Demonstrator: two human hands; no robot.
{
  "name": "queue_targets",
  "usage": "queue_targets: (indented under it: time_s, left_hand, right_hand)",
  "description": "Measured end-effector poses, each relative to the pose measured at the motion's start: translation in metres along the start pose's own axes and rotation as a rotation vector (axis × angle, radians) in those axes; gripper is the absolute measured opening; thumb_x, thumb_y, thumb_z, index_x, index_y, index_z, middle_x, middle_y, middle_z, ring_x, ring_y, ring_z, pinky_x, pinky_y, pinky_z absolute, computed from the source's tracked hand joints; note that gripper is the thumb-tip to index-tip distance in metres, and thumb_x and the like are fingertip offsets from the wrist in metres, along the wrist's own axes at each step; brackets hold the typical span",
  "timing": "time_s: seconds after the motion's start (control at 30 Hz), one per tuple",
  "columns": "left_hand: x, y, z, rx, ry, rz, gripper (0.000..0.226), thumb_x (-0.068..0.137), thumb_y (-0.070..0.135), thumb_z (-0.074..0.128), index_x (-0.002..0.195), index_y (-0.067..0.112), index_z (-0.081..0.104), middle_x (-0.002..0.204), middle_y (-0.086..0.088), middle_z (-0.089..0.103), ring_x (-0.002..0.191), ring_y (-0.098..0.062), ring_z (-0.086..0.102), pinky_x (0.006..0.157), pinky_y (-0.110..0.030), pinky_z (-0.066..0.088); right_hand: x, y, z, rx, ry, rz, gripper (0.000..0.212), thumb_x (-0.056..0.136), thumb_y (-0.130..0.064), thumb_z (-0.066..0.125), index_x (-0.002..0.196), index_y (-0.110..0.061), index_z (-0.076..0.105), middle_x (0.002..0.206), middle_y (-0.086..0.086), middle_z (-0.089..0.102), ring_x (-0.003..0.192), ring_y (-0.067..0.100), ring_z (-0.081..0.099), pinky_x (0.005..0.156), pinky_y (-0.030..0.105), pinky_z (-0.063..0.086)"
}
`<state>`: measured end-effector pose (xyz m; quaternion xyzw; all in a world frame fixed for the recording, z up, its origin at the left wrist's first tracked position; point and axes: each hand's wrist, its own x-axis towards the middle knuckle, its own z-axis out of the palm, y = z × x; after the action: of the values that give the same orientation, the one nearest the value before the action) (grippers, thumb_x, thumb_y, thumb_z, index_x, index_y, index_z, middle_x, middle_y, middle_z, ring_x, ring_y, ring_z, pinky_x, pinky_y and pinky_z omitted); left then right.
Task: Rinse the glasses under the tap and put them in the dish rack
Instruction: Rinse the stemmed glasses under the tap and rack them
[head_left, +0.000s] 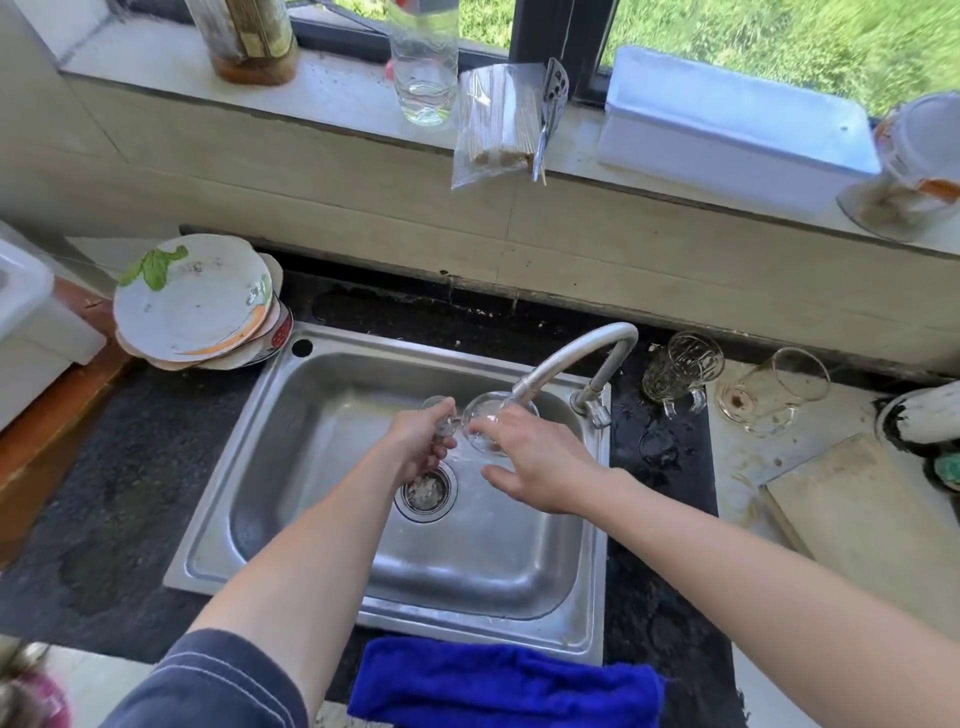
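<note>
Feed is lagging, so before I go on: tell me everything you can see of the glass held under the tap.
The glass is clear and round-rimmed, tilted on its side just below the spout of the tap, over the sink. The left hand grips its left side; fingers of the right hand touch its rim. Any handle is hidden.

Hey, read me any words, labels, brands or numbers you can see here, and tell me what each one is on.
No text can be read here.
Label on the brown bottle: too blurred to read.
Raised pattern on the glass mug: too unclear to read as text.
</note>
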<state>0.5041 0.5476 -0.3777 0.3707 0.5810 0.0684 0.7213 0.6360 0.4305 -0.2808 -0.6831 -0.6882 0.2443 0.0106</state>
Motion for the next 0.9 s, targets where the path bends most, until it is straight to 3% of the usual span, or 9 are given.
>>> queue_targets:
  time_s: [0.13,0.33,0.4,0.47,0.53,0.67,0.73,0.83,0.9]
  left_hand:
    - [0.000,-0.010,0.003,-0.201,-0.069,0.006,0.022,0.092,0.033,0.058,0.091,0.011,0.056,0.063,-0.007,0.063,0.053,-0.019,0.054,0.049,-0.025,0.040]
    - [-0.001,-0.010,-0.004,-0.167,0.061,-0.008,0.033,0.088,0.040,0.061,0.085,0.007,0.056,0.059,-0.007,0.057,0.044,-0.015,0.045,0.040,-0.020,0.035]
    - [-0.002,-0.011,-0.006,-0.138,0.103,-0.007,0.033,0.086,0.036,0.065,0.086,0.004,0.059,0.065,-0.011,0.058,0.049,-0.019,0.051,0.043,-0.022,0.042]
    - [-0.004,-0.012,0.000,-0.264,0.076,0.017,0.022,0.089,0.026,0.063,0.088,0.004,0.059,0.076,-0.014,0.061,0.060,-0.025,0.059,0.050,-0.028,0.052]
    - [-0.005,-0.007,0.005,-0.406,0.041,0.067,0.011,0.093,0.016,0.056,0.087,0.007,0.058,0.084,-0.015,0.060,0.063,-0.024,0.059,0.055,-0.030,0.053]
    - [-0.003,0.003,0.006,-0.203,0.081,0.102,0.015,0.093,0.015,0.056,0.079,0.008,0.058,0.070,-0.011,0.060,0.038,-0.014,0.050,0.039,-0.019,0.036]
    - [-0.006,0.007,0.005,-0.108,0.099,0.081,0.018,0.092,0.015,0.058,0.075,0.010,0.057,0.064,-0.008,0.058,0.033,-0.012,0.047,0.038,-0.017,0.031]
    - [-0.004,0.013,-0.010,-0.006,0.129,0.068,0.021,0.092,0.020,0.060,0.074,0.010,0.057,0.052,-0.006,0.057,0.029,-0.011,0.040,0.037,-0.016,0.026]
    - [-0.005,0.018,-0.015,0.049,0.109,0.066,0.018,0.093,0.019,0.059,0.078,0.009,0.057,0.051,-0.005,0.058,0.026,-0.008,0.040,0.032,-0.011,0.022]
  right_hand:
    - [0.013,-0.003,-0.001,0.373,0.095,0.178,0.027,0.093,-0.034,0.054,0.120,-0.028,0.056,0.110,-0.004,0.061,0.103,0.019,0.055,0.087,0.040,0.048]
    - [0.007,0.001,0.007,0.120,0.011,0.040,0.033,0.098,-0.038,0.048,0.129,-0.028,0.055,0.127,0.000,0.057,0.116,0.021,0.052,0.091,0.040,0.046]
    - [0.005,0.001,0.008,0.168,0.111,0.015,0.028,0.099,-0.036,0.049,0.121,-0.025,0.063,0.115,0.002,0.065,0.106,0.022,0.058,0.088,0.041,0.047]
    - [0.008,-0.002,0.011,0.351,0.261,0.043,0.022,0.098,-0.032,0.054,0.107,-0.022,0.071,0.096,0.001,0.072,0.091,0.021,0.063,0.082,0.042,0.048]
    - [0.008,-0.004,0.012,0.447,0.302,0.049,0.023,0.096,-0.035,0.056,0.104,-0.022,0.073,0.092,-0.003,0.073,0.088,0.018,0.065,0.080,0.041,0.050]
    - [0.001,0.008,0.011,0.084,0.266,-0.157,0.030,0.091,-0.031,0.064,0.118,-0.018,0.067,0.115,0.000,0.067,0.114,0.019,0.055,0.088,0.032,0.047]
    - [0.001,0.009,0.009,0.013,0.267,-0.184,0.027,0.089,-0.027,0.066,0.114,-0.018,0.069,0.112,-0.001,0.066,0.111,0.021,0.055,0.083,0.029,0.045]
    - [-0.004,0.013,0.012,-0.042,0.199,-0.285,0.023,0.085,-0.024,0.063,0.106,-0.020,0.072,0.107,-0.002,0.070,0.103,0.022,0.063,0.074,0.037,0.056]
    - [-0.005,0.020,0.015,-0.098,0.219,-0.336,0.030,0.076,-0.017,0.072,0.106,-0.016,0.072,0.108,0.001,0.071,0.101,0.023,0.067,0.071,0.037,0.059]
